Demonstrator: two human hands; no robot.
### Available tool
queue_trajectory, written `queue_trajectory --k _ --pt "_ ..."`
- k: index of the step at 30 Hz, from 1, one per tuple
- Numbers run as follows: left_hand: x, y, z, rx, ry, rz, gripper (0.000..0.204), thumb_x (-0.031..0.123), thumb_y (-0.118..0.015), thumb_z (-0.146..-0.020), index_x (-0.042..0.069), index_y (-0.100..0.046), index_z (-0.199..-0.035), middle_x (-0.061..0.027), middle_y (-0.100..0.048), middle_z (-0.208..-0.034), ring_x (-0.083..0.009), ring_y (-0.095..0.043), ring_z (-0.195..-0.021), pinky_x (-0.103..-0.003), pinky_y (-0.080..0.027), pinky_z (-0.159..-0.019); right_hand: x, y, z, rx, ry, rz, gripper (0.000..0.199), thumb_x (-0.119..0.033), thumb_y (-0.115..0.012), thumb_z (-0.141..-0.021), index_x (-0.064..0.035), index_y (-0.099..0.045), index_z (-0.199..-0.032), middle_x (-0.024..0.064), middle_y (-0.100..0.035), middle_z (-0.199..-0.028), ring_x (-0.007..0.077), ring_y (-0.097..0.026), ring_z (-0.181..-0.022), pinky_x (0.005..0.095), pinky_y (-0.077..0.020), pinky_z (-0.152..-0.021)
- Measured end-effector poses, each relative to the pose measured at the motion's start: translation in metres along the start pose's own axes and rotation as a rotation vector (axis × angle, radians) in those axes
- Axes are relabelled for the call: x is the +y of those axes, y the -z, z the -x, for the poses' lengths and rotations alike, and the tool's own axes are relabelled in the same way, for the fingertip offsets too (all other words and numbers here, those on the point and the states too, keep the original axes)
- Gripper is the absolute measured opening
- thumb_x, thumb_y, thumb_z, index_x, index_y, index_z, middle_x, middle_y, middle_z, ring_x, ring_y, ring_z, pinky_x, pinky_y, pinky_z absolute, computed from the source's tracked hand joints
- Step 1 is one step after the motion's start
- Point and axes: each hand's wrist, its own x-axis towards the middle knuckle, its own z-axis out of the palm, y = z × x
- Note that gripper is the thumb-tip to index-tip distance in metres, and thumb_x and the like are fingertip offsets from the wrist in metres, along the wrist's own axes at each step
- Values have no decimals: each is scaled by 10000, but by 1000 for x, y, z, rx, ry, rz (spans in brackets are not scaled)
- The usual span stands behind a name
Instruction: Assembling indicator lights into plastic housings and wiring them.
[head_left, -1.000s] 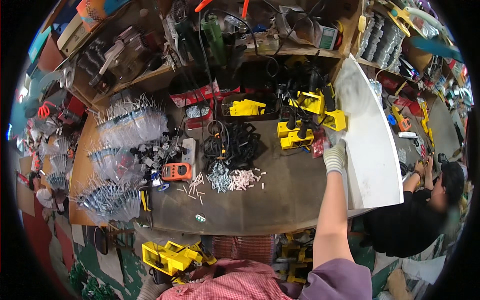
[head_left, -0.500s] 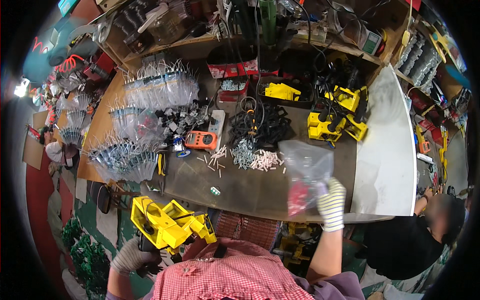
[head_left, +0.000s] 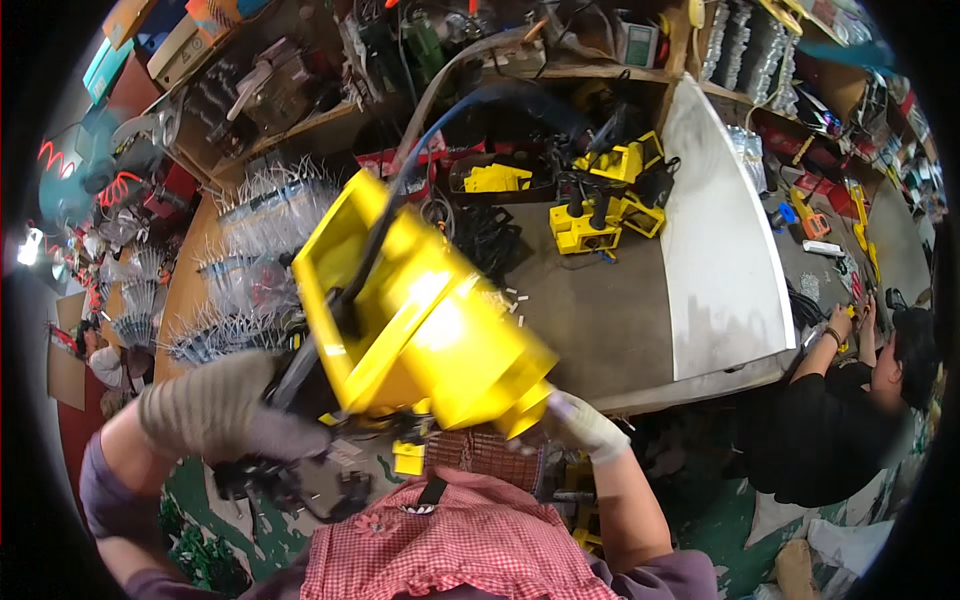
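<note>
— The yellow housing (head_left: pixel 420 320) is up in front of the chest, above the near edge of the bench (head_left: pixel 590 330), tilted with its open end toward eleven o'clock. My left hand (head_left: pixel 215 410), gloved, is wrapped around the dark part at its eight o'clock side. My right hand (head_left: pixel 585 425) grips the lower corner at four o'clock.

— And the cables?

— A blue cable (head_left: pixel 450 140) and a grey one run out of the open end toward twelve o'clock, up to the shelf. I judge they need slack, so I'd keep both hands firm and turn the housing slowly.

— Anything close by?

— Smaller yellow units (head_left: pixel 600 215) sit on the bench at one o'clock, well apart. A person in black (head_left: pixel 850 420) works at three o'clock.
</note>
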Motion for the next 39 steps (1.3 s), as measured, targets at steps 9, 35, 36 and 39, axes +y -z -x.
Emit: queue_trajectory --k 9,35,36,39 --pt "137 -81 -212 -265 34 507 262 305 -632 -863 43 -637 -854 -50 -640 -750 -142 -633 -596 -291 -545 -540 -8 58 79 829 537 119 805 -610 -600 -850 -6 -397 -1341 161 -636 -1062 236 -665 -810 316 -548 -664" --pt "70 -165 -319 625 -755 194 428 293 -608 -873 -26 -560 -1155 -220 -574 -1149 -348 -564 -1047 -398 -464 -879 -149 120 -22 1619 867 1285 356 8 -557 -841 55 -546 -1193 188 -592 -1115 275 -589 -971 370 -487 -878" --pt "46 -167 -303 601 -817 32 429 280 -627 -847 -10 -553 -1154 -205 -557 -1157 -355 -554 -1055 -420 -458 -887 -150 106 -33 1664 1200 1438 296 15 -582 -808 43 -585 -1103 168 -571 -999 281 -589 -844 399 -496 -781" --pt "-55 -174 -261 352 -817 -371 400 257 -662 -793 42 -565 -1116 -154 -541 -1149 -321 -544 -1056 -439 -439 -908 -157 41 -109 883 1323 1669 178 7 -594 -783 -40 -626 -951 127 -600 -894 330 -578 -820 406 -490 -765"
